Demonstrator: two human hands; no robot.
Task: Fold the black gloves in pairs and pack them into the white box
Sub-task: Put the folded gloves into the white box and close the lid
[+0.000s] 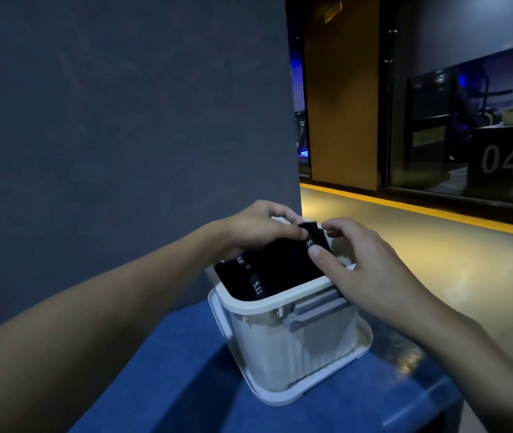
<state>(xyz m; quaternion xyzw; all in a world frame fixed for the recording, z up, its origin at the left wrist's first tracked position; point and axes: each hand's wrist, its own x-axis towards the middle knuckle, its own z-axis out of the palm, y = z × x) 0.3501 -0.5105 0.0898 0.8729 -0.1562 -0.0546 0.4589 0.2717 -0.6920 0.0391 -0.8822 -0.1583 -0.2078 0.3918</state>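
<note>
Bare left forearm [108,295] enters from eight o'clock, bare right forearm [467,345] from four; left hand [258,229] and right hand [371,270] bare, fingernails [315,252] trimmed short

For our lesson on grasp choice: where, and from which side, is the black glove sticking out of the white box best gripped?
Likely its raised top edge, pinched from above: the rest of the black glove sits inside the white box, whose walls block the sides.

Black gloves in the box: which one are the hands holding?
The far glove, above the box rim, pinched by left hand and right hand; the 5.11-tagged gloves sit lower.
</note>
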